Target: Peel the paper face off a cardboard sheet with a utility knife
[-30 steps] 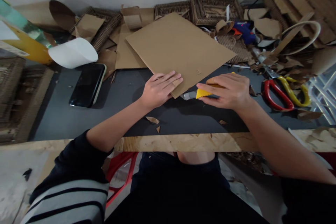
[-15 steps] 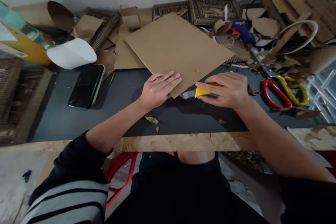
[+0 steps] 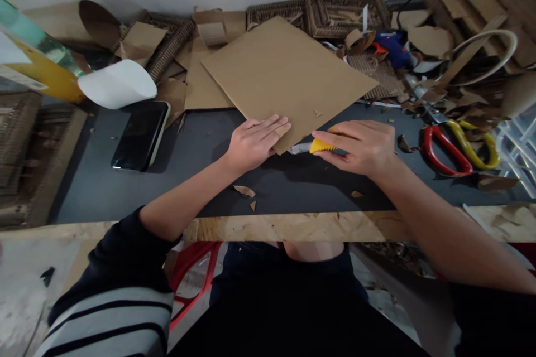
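A large brown cardboard sheet (image 3: 285,75) lies tilted on the dark grey mat (image 3: 167,184). My left hand (image 3: 255,142) rests flat on its near corner, fingers stretched out and pressing it down. My right hand (image 3: 362,145) is closed round a yellow utility knife (image 3: 320,148), whose metal blade tip sits against the cardboard's near edge, just right of my left fingertips.
A black phone (image 3: 140,134) lies at the left of the mat beside a white paper cone (image 3: 117,83). Red and yellow scissors (image 3: 456,148) lie at the right. Woven cardboard baskets (image 3: 343,11), a blue glue gun (image 3: 391,47) and scraps crowd the back. The wooden table edge (image 3: 293,226) runs along the front.
My right hand and the knife have edged slightly left toward the cardboard corner. My left hand stays pressed on the sheet.
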`<state>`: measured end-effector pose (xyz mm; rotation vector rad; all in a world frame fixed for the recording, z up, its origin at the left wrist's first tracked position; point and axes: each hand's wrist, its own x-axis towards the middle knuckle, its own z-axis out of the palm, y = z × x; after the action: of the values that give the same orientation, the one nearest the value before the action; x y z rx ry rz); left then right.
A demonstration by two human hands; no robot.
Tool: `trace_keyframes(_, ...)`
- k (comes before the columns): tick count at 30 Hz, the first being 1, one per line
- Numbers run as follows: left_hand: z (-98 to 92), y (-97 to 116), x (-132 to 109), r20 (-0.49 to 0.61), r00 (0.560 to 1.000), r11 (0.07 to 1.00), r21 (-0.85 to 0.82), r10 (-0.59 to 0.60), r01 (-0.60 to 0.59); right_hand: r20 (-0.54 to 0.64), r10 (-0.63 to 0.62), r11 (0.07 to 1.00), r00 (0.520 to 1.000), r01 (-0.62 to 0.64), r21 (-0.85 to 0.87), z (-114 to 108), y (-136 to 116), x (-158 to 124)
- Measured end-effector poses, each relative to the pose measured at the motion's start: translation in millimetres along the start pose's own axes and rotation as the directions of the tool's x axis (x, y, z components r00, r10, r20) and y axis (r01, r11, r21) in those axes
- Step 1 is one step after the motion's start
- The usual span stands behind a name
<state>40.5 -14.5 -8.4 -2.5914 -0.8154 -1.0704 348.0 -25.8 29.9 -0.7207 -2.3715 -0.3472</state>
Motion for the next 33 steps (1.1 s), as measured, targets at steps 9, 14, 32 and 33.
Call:
trace_keyframes(9,9.4,-12.1,-18.3,0.062,0.978,0.980,0.048,-0.198,0.195,-0.056,0.016,0.994,0.998,-0.022,-0.103,0.0,-11.0,-1.6)
trace_keyframes(14,9.0,-11.7,-17.0,0.066,0.967,0.969,0.038,-0.245,0.243,0.064,0.145,0.976,0.987,-0.132,-0.175,2.1,-20.3,-3.9)
trace_keyframes(32,8.7,-5.9,-11.1,0.118,0.961,0.966,-0.030,-0.251,0.256,-0.256,0.687,0.607,0.680,-0.731,-0.311,43.2,84.4,-42.1)
trace_keyframes(33,8.7,-5.9,-11.3,0.127,0.962,0.968,-0.029,-0.243,0.248,-0.288,0.653,0.631,0.700,-0.714,-0.304,42.7,80.1,-39.5)
